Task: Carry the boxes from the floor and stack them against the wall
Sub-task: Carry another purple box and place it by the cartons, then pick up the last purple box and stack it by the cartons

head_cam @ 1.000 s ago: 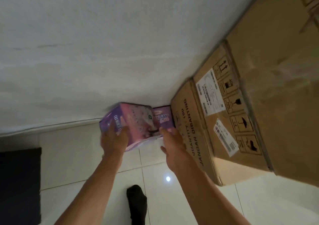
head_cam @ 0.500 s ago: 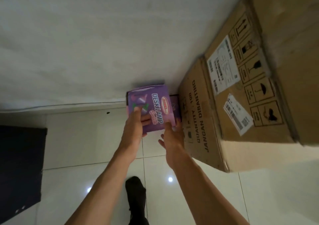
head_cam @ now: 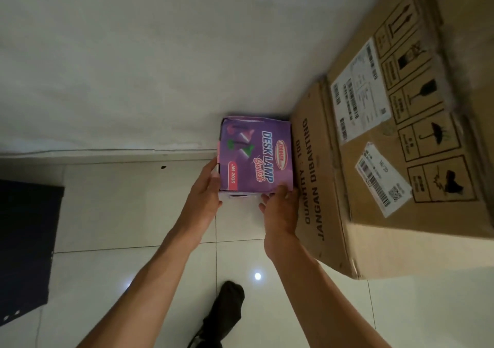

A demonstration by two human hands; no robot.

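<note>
A purple desk lamp box (head_cam: 256,155) sits flat against the white wall (head_cam: 133,67), its right side touching a brown carton (head_cam: 318,187). A pale edge shows under its front; I cannot tell whether that is a second box beneath. My left hand (head_cam: 205,192) grips the box's left side, thumb on the top edge. My right hand (head_cam: 280,208) presses its fingers against the front right corner, squeezed between the box and the carton.
A larger carton (head_cam: 401,123) with labels and handling symbols rests on the brown one at the right. A dark mat (head_cam: 24,240) lies on the white tiled floor at the left. My foot in a black sock (head_cam: 227,310) stands below the hands.
The purple box was tilted in both hands away from the wall. It has turned flat and moved in against the wall and the brown carton.
</note>
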